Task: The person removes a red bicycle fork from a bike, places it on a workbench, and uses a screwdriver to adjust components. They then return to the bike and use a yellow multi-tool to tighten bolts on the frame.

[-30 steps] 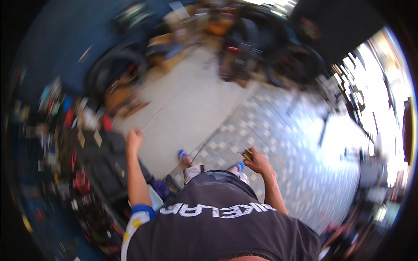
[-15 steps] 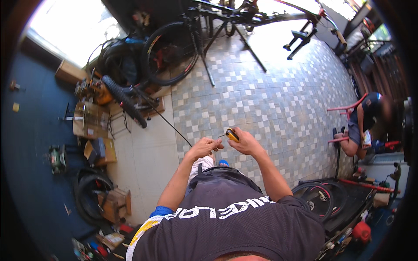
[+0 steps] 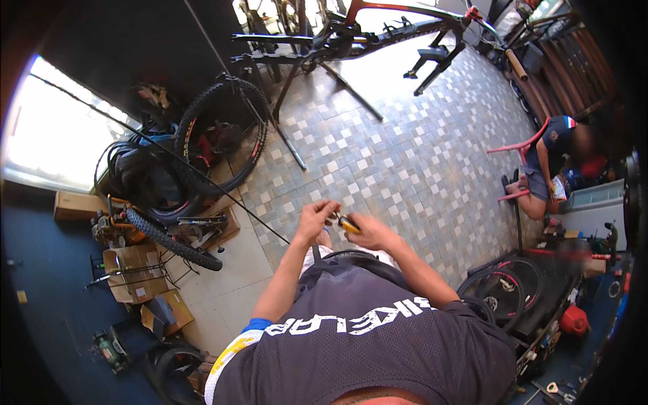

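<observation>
Both hands are close together in front of my waist, over the tiled floor [image 3: 378, 155]. My right hand [image 3: 375, 233] is wrapped round a yellow-and-black folding multi-tool [image 3: 349, 225], its working end pointing at my left hand. The fingertips of my left hand [image 3: 317, 219] are pinched together beside the tool's tip; what they hold, if anything, is too small to make out. A long thin black cable [image 3: 233, 196] slants down from the upper left and passes out of sight by my left wrist; whether that hand touches it I cannot tell.
Ahead, a bike frame [image 3: 378, 42] hangs on a stand. Left stand a bicycle wheel [image 3: 182, 138], a loose tire [image 3: 172, 243] and cardboard boxes [image 3: 131, 273]. A seated person [image 3: 540, 162] is at the right. More wheels [image 3: 516, 290] lie near my right elbow.
My view has turned and shifted, so the stand and wheels sit differently. My hands have come closer together, the multi-tool's tip now near my left fingers.
</observation>
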A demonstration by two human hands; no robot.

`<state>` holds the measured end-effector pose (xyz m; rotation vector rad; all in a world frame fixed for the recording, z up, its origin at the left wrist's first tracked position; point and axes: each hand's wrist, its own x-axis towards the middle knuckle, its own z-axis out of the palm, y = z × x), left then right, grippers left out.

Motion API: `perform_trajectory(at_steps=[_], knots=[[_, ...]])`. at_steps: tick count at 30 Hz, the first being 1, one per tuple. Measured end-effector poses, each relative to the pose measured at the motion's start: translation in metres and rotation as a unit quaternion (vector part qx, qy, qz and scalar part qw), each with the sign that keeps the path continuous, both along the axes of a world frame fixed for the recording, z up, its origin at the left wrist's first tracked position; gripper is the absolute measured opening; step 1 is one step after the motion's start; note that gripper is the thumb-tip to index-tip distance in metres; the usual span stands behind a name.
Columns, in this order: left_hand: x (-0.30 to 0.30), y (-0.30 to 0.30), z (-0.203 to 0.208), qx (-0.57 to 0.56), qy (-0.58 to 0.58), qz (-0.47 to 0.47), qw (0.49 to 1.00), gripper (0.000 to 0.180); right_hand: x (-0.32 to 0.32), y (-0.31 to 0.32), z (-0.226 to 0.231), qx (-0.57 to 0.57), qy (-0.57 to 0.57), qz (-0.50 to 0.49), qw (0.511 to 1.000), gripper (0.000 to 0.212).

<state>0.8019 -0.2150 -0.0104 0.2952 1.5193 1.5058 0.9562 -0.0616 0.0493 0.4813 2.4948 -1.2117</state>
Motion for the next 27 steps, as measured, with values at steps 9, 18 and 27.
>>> perform_trajectory(at_steps=[9,18,27], knots=[[-0.111,0.119,0.003,0.034,-0.015,0.021,0.999,0.031,-0.083,0.077,-0.023,-0.355,0.014,-0.245,0.902,0.054],[-0.187,0.268,-0.023,-0.004,-0.015,0.086,0.996,0.031,-0.187,0.217,-0.064,-0.242,0.049,-0.272,0.930,0.038],[-0.292,0.396,-0.066,0.051,-0.054,0.063,0.995,0.023,-0.286,0.379,-0.079,-0.023,0.041,-0.130,0.990,0.058]])
